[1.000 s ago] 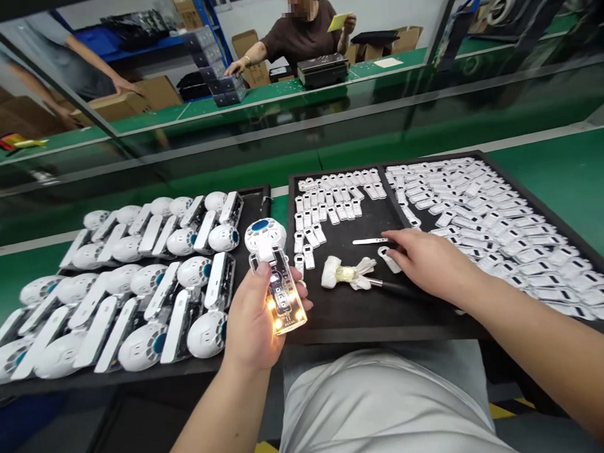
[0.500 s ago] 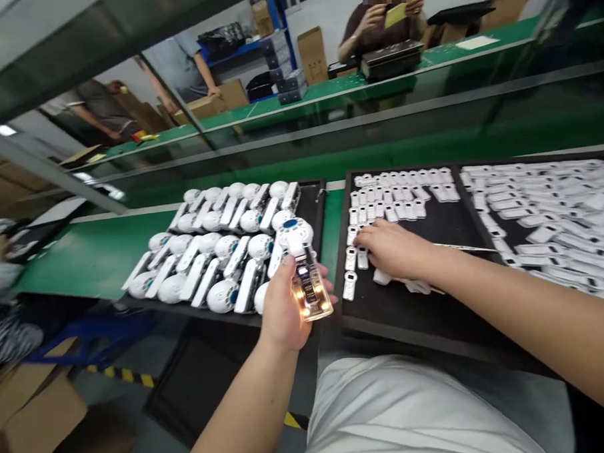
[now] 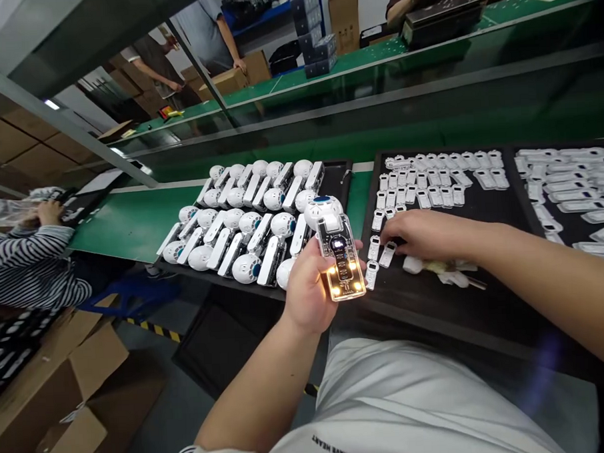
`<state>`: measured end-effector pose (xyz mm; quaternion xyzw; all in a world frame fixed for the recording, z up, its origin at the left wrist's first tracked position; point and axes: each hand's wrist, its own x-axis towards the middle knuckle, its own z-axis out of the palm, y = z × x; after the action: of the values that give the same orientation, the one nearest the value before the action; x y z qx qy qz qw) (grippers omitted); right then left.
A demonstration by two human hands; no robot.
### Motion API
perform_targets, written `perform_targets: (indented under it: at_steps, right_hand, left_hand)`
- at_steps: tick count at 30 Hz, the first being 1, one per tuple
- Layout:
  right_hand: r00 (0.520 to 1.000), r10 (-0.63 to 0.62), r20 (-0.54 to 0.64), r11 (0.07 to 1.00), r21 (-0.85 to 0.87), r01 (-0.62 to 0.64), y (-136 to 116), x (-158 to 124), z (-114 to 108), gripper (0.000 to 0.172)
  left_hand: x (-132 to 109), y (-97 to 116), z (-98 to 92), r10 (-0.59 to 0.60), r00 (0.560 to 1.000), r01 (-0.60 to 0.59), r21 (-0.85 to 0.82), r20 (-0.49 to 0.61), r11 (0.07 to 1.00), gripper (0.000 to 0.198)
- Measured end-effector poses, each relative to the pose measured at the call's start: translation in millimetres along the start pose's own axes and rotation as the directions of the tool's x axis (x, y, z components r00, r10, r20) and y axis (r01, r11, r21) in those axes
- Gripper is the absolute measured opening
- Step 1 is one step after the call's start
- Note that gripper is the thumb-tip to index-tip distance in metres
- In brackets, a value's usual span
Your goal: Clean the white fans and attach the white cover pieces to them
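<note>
My left hand (image 3: 307,290) is closed round a small handheld fan (image 3: 335,242) with a white round head and a clear body lit by orange lights. It holds the fan upright over the gap between two black trays. My right hand (image 3: 425,233) rests palm down on the right-hand black tray (image 3: 420,301), fingertips touching small white plastic covers (image 3: 387,253) near the tray's left edge; whether it grips one is hidden. A white wad and a dark tool (image 3: 447,273) lie just under that hand.
A black tray of several white fans (image 3: 246,219) stands to the left on the green bench (image 3: 126,224). More white covers (image 3: 565,188) fill the far right tray. A person in a striped sleeve (image 3: 31,265) works at left; cardboard boxes (image 3: 53,391) sit on the floor.
The view has swung left and down. My right hand has moved left from the tray's middle to the covers at its left edge. My left hand still holds the lit fan.
</note>
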<state>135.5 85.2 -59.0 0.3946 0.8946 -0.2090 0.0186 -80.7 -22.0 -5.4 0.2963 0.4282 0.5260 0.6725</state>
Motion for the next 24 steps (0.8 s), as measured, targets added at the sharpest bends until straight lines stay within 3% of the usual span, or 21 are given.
perform_targets:
  at_steps: [3,6,9,12,14,17,20,24]
  right_hand:
    - [0.999,0.018,-0.049,0.997,0.073,-0.015,6,-13,-7,0.027]
    - [0.978,0.062,-0.198,0.986,0.163,-0.029,6,-35,-10,0.023]
    - [0.925,0.203,-0.32,0.933,0.35,-0.084,-13,-61,-8,0.022]
    - [0.853,0.343,-0.394,0.821,0.567,-0.068,-44,-79,-2,0.022]
    - [0.824,0.396,-0.405,0.756,0.653,-0.043,-62,-84,1,0.022]
    - [0.799,0.483,-0.358,0.658,0.751,-0.061,-76,-82,4,0.021]
    - [0.744,0.586,-0.321,0.513,0.858,-0.034,-80,-77,7,0.021]
    - [0.686,0.662,-0.304,0.331,0.939,0.097,-81,-75,12,0.017]
  left_hand:
    - [0,0,0.7,-0.014,0.999,0.014,0.001,0.032,1.0,0.037]
    - [-1,0,0.8,-0.005,0.998,0.003,0.035,0.056,0.999,0.038]
    - [2,-5,0.7,0.026,0.996,-0.037,0.135,0.083,0.99,0.04]
    - [7,-15,2.4,0.1,0.988,-0.132,0.293,0.121,0.947,0.047]
    - [11,-22,6.3,0.131,0.98,-0.18,0.37,0.153,0.911,0.052]
    - [14,-30,16.6,0.085,0.973,-0.171,0.421,0.214,0.891,0.059]
    - [12,-36,28.6,0.024,0.963,-0.142,0.429,0.267,0.892,0.061]
    - [11,-42,39.7,-0.019,0.957,-0.108,0.417,0.29,0.902,0.057]
